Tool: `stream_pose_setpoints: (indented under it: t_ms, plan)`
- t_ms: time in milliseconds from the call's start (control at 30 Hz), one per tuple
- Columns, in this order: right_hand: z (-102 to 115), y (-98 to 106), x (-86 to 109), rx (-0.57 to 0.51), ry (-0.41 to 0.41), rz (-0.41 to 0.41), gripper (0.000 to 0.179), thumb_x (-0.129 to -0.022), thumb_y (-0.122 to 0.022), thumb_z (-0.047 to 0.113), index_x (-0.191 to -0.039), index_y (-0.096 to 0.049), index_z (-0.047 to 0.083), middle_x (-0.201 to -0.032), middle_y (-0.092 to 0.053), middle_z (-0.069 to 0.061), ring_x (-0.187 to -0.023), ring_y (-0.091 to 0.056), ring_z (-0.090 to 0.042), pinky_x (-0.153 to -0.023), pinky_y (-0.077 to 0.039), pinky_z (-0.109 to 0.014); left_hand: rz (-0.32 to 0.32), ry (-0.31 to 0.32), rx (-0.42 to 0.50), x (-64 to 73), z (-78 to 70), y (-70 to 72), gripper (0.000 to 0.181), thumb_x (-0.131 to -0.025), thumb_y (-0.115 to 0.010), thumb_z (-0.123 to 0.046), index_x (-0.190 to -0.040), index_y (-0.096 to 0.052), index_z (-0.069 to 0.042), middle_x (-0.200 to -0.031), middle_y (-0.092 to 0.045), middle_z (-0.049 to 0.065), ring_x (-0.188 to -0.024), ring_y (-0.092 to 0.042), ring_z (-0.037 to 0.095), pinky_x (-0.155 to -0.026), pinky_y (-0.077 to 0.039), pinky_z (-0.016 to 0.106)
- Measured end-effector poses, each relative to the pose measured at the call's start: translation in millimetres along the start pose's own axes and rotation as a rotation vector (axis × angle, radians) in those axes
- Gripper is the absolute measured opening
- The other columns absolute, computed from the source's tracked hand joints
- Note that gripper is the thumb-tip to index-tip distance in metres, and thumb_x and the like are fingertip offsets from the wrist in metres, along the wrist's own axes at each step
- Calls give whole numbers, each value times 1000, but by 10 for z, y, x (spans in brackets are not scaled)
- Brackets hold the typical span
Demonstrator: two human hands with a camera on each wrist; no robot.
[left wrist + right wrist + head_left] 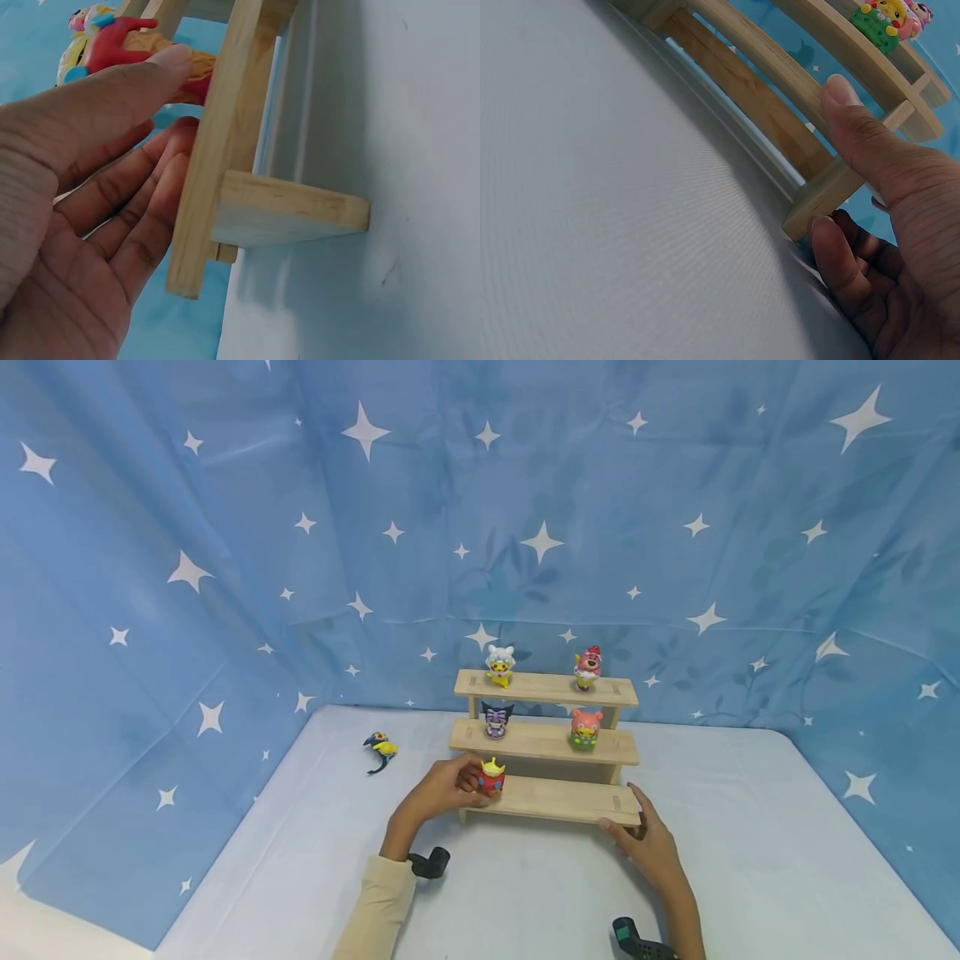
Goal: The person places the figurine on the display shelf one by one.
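Note:
My left hand [447, 787] pinches a small red figurine with a yellow three-pointed top [492, 777] at the left end of the lowest step of a three-tier wooden display stand [555, 799]. In the left wrist view, the thumb lies along the figurine's tan, waffle-like lower part [196, 69], whose base meets the board. At the stand's lower right corner my right hand [651, 846] grips the end of the lowest step. Its thumb [843, 91] is on the board's front edge, the other fingers curl around the end beside the leg [821, 201].
On the top step stand a white-hooded yellow figurine [499, 666] and a pink one with a red hat [588, 667]. The middle step holds a purple-black figurine [496, 721] and a pink-green one [585, 728]. A dark blue and yellow figurine [382, 749] lies on the white table [540, 893], left.

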State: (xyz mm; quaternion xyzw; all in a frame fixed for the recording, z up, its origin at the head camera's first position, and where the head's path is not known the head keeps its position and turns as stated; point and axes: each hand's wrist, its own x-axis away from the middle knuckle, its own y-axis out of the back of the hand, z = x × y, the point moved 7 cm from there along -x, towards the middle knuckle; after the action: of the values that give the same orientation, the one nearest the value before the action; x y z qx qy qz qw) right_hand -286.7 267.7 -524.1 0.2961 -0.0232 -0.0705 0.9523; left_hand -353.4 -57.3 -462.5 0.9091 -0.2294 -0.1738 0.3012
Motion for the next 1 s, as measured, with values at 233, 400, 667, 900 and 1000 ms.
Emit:
stream_pose_setpoints:
  t_ms: [233, 400, 667, 900, 1000]
  plan:
    - [-10, -10, -7, -13, -4, 2, 91, -87, -71, 44, -156, -19, 14, -104, -64, -16, -66, -60, -11, -58, -50, -23, 32, 14, 27, 46, 3, 60, 41, -81, -81, -17, -115, -62, -6, -105, -68, 7, -95, -66, 17, -80, -55, 22]
    - [-12, -2, 1, -8, -1, -1, 91, -88, -71, 44, -156, -19, 14, -110, -63, -19, -67, -61, -11, -58, -50, -23, 40, 34, 78, 102, 61, 159, 25, -85, -77, -13, -105, -65, -6, -102, -68, 8, -95, -65, 19, -81, -55, 23]
    - [-13, 7, -4, -10, 11, 10, 91, -89, -70, 44, -157, -18, 13, -113, -61, -21, -68, -61, -11, -59, -51, -23, -180, 138, -1, 227, 302, 520, 8, -93, -66, -11, -99, -66, -7, -94, -70, 7, -86, -66, 17, -74, -54, 28]
    - [3, 4, 2, -22, 9, 13, 91, -89, -70, 43, -157, -18, 13, -113, -60, -19, -68, -60, -11, -58, -50, -23, -590, 418, -186, 515, 743, 888, 15, -92, -62, -9, -102, -66, 1, -99, -64, 19, -93, -62, 32, -81, -50, 44]
    - [4, 3, 5, -18, 0, 11, 92, -88, -70, 45, -157, -17, 14, -111, -63, -18, -67, -59, -12, -58, -50, -23, -659, 513, -216, 627, 878, 936, 25, -91, -62, -8, -113, -64, 4, -111, -56, 27, -102, -55, 41, -85, -46, 51]
